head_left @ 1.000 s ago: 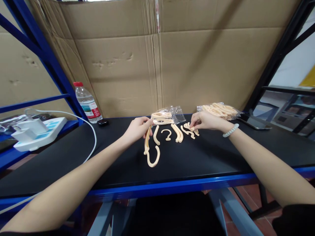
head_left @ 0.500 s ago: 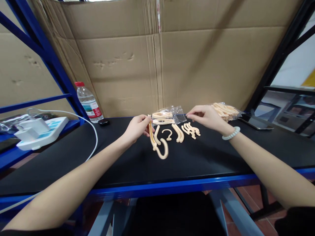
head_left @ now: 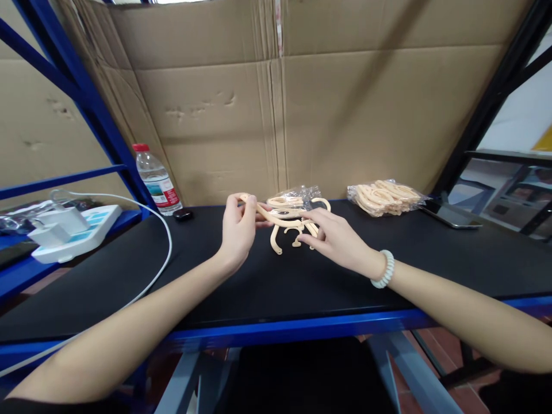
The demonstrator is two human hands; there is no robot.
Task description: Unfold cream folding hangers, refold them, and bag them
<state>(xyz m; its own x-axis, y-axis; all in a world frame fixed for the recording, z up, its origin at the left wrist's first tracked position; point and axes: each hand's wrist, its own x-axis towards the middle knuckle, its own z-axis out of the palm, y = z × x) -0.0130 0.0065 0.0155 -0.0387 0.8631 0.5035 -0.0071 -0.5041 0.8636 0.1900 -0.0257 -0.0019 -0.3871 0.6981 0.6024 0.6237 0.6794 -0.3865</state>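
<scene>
A cream plastic hanger piece (head_left: 282, 222), a curved arm with a hook (head_left: 322, 202) at its end, is held up above the black table between my hands. My left hand (head_left: 241, 230) pinches the far left end of the arm between thumb and fingers. My right hand (head_left: 338, 237) is closed around the end by the hook, which pokes up behind its fingers. Below lie a loose hanger arm (head_left: 276, 240) and a loose hook (head_left: 296, 242). Other loose pieces are mostly covered by my right hand.
Behind the hands lies a clear bag of hanger parts (head_left: 287, 201); a fuller bag (head_left: 386, 196) sits to the right, by a phone-like flat device (head_left: 451, 215). A water bottle (head_left: 157, 181), a small black object (head_left: 183, 214) and a white cable (head_left: 169, 247) are left, beside a power strip (head_left: 92, 227).
My right hand has come left and closed on the hook end of the hanger piece. The piece has swung from hook-down to roughly sideways, with its hook now up at the right.
</scene>
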